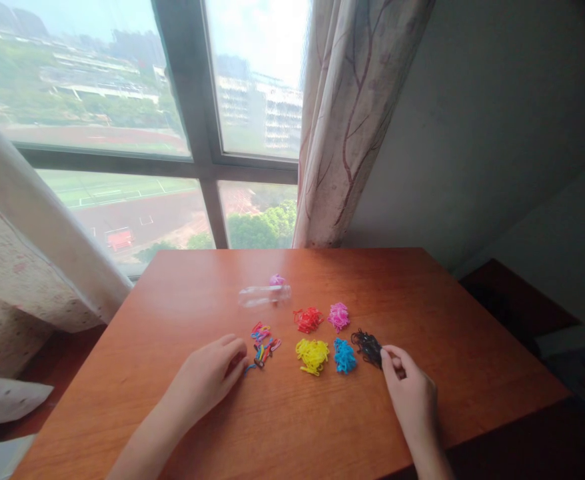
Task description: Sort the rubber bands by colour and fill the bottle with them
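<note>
Left hand (207,370): on the left of the table (212,427), palm down, fingers curled in, thumb and index tips close together at the left edge of the mixed-color pile (262,350). A blue loop (250,367) sits right at those tips; can't tell if it's pinched or just touched. Rest of the grip loosely bent, inside of the hand mostly hidden.

Right hand (415,387): on the right, thumb and index drawn in at the near right edge of the black pile (367,347), other fingers folded. Tips look to be touching the black loops; can't tell if any strand is between them.

Loops sorted by color, mid-table between the hands: red pile (308,320) far left, pink pile (339,317) far right of it, yellow pile (312,357) near left, blue pile (344,355) near right. Black pile is just right of blue. Mixed pile lies left of yellow, several colors, loosely scattered.

Farther back: clear plastic item (257,297) lying flat, exact type unclear, purple clump (276,280) at its far side. Window (202,140) beyond the table, patterned curtain (352,100) to its right.
</note>
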{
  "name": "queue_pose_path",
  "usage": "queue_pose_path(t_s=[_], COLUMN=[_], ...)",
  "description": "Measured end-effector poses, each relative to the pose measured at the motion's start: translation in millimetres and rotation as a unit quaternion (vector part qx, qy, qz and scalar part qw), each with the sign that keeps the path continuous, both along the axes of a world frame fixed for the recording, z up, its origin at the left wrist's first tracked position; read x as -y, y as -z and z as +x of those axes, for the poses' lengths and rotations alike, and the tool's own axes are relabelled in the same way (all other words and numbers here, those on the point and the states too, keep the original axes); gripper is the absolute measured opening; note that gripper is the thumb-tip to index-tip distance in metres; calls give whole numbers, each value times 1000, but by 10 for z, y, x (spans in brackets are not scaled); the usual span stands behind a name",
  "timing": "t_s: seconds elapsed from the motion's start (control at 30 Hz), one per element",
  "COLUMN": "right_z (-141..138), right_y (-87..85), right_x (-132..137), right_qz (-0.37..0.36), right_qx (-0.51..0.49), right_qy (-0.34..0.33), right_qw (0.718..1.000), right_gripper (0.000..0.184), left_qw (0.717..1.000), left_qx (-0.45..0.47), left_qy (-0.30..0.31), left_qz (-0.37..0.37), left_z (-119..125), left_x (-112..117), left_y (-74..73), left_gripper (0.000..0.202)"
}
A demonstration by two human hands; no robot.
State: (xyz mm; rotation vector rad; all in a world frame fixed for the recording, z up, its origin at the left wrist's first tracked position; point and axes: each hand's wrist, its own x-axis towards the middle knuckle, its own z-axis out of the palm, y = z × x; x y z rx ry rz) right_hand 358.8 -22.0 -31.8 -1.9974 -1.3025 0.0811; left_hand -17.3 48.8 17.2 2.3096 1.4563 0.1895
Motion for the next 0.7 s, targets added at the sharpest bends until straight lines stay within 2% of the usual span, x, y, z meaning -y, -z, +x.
queue_pose_path(t_s=[0.7], right_z=[-33], right_y=[37], right_x=[53], right_qz=[7], right_qx=[30], right_qy=[-13], right_qw=[999], right_gripper=[51], left_qw=[1000], left_qx=[-2], left_qy=[-2], left_qz=[-9], left_z=[5], left_x=[7], left_y=[-5], left_gripper=[21])
